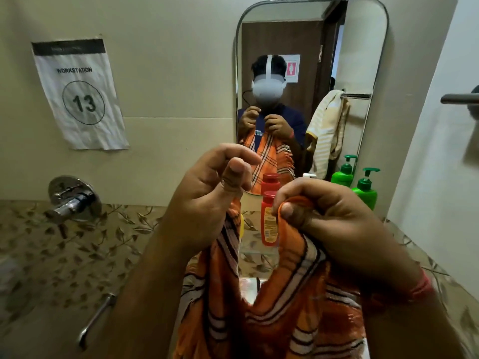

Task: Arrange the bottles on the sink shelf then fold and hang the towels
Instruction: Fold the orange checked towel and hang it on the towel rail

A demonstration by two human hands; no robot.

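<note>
Beige bathroom wall fills the background, with a round-cornered wall mirror above a leaf-patterned tiled ledge that serves as the sink shelf. I am standing in front of it holding up an orange cotton towel with dark and white stripes, which hangs from my two hands down past the bottom edge of the view.

By the look of things, the bottle part of the job is finished: a red plastic bottle with a red cap and a green pump bottle stand upright along the foot of the mirror (something yellow beside the red one is mostly hidden behind the cloth). In the glass, a pale cream striped towel is already draped over a rail, so one towel seems hung. I judge the orange one is at the start of its fold and not yet hung.

My left hand has its fingers curled, thumb pressed toward the forefinger, pinching one top corner of the orange towel. My right hand is bunched round the other top edge, thumb clamping the cloth against the curled fingers. Both hands sit close together, near the red bottle.
</note>
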